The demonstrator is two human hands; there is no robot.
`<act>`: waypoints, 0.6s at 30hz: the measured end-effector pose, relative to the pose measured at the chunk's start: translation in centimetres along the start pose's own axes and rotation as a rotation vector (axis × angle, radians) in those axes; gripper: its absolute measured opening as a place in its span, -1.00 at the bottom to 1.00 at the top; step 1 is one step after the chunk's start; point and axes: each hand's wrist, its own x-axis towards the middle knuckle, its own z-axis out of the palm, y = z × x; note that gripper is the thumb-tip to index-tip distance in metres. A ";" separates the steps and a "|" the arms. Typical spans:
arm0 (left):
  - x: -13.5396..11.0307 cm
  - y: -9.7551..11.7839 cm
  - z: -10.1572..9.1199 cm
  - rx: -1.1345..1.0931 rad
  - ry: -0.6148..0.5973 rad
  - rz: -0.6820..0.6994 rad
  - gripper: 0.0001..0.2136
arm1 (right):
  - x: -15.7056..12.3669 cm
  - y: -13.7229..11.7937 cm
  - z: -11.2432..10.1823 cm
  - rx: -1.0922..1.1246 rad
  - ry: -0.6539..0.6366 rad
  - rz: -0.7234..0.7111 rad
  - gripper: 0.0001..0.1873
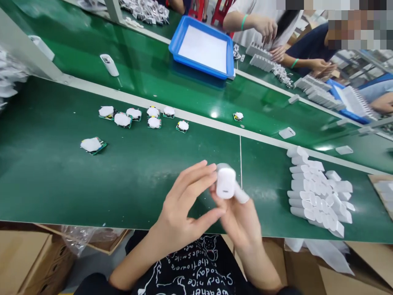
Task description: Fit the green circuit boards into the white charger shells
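My right hand (241,223) is closed around a white plastic housing (226,184), whose rounded end with a small slot faces me. A second white piece (242,194) juts out at its lower right, in the same hand; whether the two are joined I cannot tell. My left hand (187,196) has its fingers stretched out and thumb apart, the fingertips at the housing's left side. Contact there is unclear. Several small circuit boards with white pads (123,119) lie beyond my left hand, and one more such board (93,145) sits closer to me.
Several white housings (319,192) are piled at the right. Beyond a pale rail, a green strip carries a lone board (238,116) and spaced housings (109,65). A blue tray (201,47) stands at the back. Co-workers' hands (266,30) handle white parts across the bench.
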 end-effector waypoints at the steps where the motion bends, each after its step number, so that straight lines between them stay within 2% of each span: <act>1: 0.2 0.3 0.2 -0.025 -0.002 0.002 -0.48 | -0.7 0.0 0.8 0.094 -0.065 0.089 -0.72; 3: 0.3 0.9 0.2 -0.075 -0.021 -0.026 -0.47 | -1.7 0.1 2.1 0.239 -0.147 0.198 -0.72; 6: 0.0 1.5 -0.1 -0.144 -0.036 -0.070 -0.41 | -2.4 0.2 3.1 0.408 -0.197 0.279 -0.73; 9: -0.3 1.5 -0.3 -0.158 -0.037 -0.052 -0.38 | -2.4 0.1 3.2 0.490 -0.227 0.276 -0.74; 11: -0.4 1.2 -0.3 -0.120 -0.024 -0.058 -0.39 | -1.7 0.1 2.6 0.451 -0.222 0.225 -0.76; 12: -0.5 0.9 -0.3 -0.089 -0.014 -0.075 -0.40 | -1.0 0.0 2.1 0.378 -0.209 0.179 -0.77; 14: -0.5 0.2 -0.4 -0.016 0.016 -0.123 -0.41 | 1.6 -0.3 0.9 0.046 -0.146 0.025 -0.76; 17: -0.6 -1.1 -0.8 0.073 0.040 -0.191 -0.45 | 8.5 -1.4 -0.6 -0.532 -0.013 -0.222 -0.67; 18: -0.6 -1.6 -1.1 0.098 0.041 -0.213 -0.48 | 11.5 -1.9 -0.7 -0.640 0.023 -0.270 -0.65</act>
